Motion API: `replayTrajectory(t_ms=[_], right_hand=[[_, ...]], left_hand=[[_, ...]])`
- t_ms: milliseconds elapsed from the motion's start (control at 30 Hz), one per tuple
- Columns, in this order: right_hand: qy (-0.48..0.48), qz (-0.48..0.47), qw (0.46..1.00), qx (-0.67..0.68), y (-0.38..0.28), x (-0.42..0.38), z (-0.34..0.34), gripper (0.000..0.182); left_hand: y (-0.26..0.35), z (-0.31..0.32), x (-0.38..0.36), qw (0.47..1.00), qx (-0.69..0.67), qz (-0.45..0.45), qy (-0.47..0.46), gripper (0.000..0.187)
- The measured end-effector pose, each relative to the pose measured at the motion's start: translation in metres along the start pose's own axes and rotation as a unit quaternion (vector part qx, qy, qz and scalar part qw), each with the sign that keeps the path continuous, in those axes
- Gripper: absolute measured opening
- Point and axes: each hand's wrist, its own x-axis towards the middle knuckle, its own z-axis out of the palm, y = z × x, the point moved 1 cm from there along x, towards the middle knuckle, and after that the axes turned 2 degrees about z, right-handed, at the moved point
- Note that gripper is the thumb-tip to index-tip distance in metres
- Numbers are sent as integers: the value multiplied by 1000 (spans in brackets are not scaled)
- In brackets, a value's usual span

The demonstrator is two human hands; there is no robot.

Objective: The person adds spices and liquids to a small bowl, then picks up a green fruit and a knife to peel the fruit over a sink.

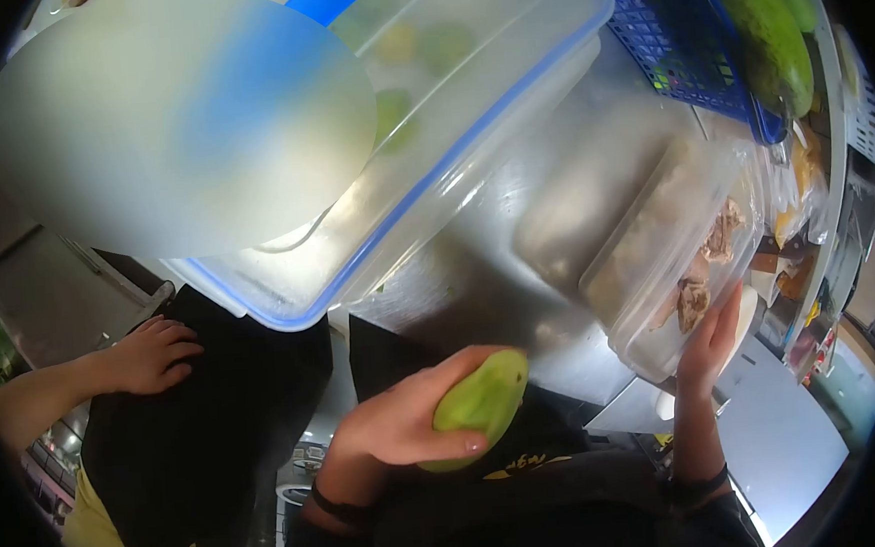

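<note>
Showing green skin, the fruit [485, 403] looks oblong.

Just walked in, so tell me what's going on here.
The person's left hand grips a green fruit above the edge of the metal counter. The right hand is at the end of a clear tub with brown pieces inside. A big blue-rimmed bin holds round greenish items, blurred through the plastic. A co-worker's hand rests at the left, apart from the food.

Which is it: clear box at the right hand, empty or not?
Not empty: brown pieces show through the clear box, near the right hand. Whether it's full, cannot tell.
</note>
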Motion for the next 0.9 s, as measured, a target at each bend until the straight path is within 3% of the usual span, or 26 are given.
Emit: replayTrajectory(t_ms=[267, 333, 400, 467, 500, 600, 667, 700, 767, 800, 867, 900], right_hand=[[-12, 4, 1000, -14, 1, 0, -2, 50], [-7, 3, 1000, 9, 7, -1, -1, 51], [-20, 22, 989, 143, 15, -2, -2, 52], [8, 23, 987, 160, -11, 7, -16, 50], [51, -33, 988, 143, -26, 15, -24, 49], [117, -160, 969, 145, -87, 53, -43, 48], [71, -178, 963, 191, -144, 83, -51, 53], [91, -230, 957, 149, -162, 101, -45, 56], [101, -273, 950, 113, -188, 135, -28, 64], [64, -228, 966, 101, -197, 144, -21, 71], [35, -174, 979, 95, -213, 152, -19, 77], [-13, -128, 985, 111, -219, 155, -20, 79]], left_hand=[[8, 10, -2, 1000, 2, 8, -5, 78], [17, 15, -1, 999, 26, -22, 18, 78], [29, 22, -1, 997, 65, -37, 37, 76], [45, 29, 6, 991, 111, -45, 51, 74], [55, 33, 13, 981, 170, -43, 83, 72], [94, 57, 47, 917, 343, -85, 185, 66], [89, 62, 73, 845, 495, -10, 204, 68], [84, 62, 87, 838, 509, -3, 197, 68], [76, 60, 111, 725, 658, 5, 205, 69], [71, 57, 120, 718, 667, 10, 199, 69], [63, 50, 133, 639, 742, 30, 198, 72], [62, 46, 138, 635, 748, 34, 188, 72]])
